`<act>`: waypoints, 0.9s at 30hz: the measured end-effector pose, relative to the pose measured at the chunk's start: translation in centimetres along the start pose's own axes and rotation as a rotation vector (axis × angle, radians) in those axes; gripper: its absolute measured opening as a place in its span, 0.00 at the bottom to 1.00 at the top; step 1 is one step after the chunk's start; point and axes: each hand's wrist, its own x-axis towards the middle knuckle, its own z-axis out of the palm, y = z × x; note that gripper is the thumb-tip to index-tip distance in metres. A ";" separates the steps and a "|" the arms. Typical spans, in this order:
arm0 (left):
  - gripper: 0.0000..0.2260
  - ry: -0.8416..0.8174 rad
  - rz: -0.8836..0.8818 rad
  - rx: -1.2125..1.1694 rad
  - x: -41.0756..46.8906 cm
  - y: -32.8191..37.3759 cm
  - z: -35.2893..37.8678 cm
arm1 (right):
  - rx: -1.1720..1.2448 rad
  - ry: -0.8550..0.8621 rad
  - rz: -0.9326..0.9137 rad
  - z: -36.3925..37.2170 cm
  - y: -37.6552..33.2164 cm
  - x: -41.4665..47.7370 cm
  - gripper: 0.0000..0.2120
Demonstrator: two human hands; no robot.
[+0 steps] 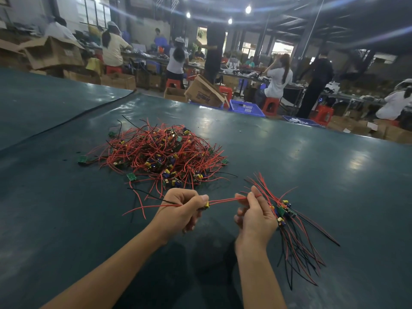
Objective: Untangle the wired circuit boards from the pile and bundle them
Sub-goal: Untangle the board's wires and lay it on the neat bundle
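We see the left hand [180,208] curled round one wired circuit board [206,205]. Its red wire [225,200] stretches across to the right hand [256,217], which pinches that wire between thumb and forefinger and also grips a bundle [284,214] of boards, their wires fanning down to the right. The tangled pile [162,152] lies on the green bench [312,163] just beyond the left hand, touching neither hand.

Bare forearms [107,262] lead to the left hand [180,210] and right hand [256,217], fingernails seemingly short.
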 end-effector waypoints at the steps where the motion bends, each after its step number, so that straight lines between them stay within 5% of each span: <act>1: 0.16 0.000 0.003 -0.002 0.0 0.1 -0.1 | 0.008 0.003 0.000 -0.1 0.0 0.1 0.06; 10: 0.17 0.024 0.037 -0.087 -0.1 0.0 -0.1 | 0.080 -0.086 0.152 -0.1 0.0 -0.3 0.13; 18: 0.14 0.038 0.062 0.054 0.0 -0.2 0.2 | -0.323 -0.391 0.075 1.4 2.1 -4.5 0.16; 27: 0.19 -0.029 -0.022 0.042 0.1 -0.1 -0.2 | -0.266 -0.222 0.011 1.0 1.3 -2.4 0.14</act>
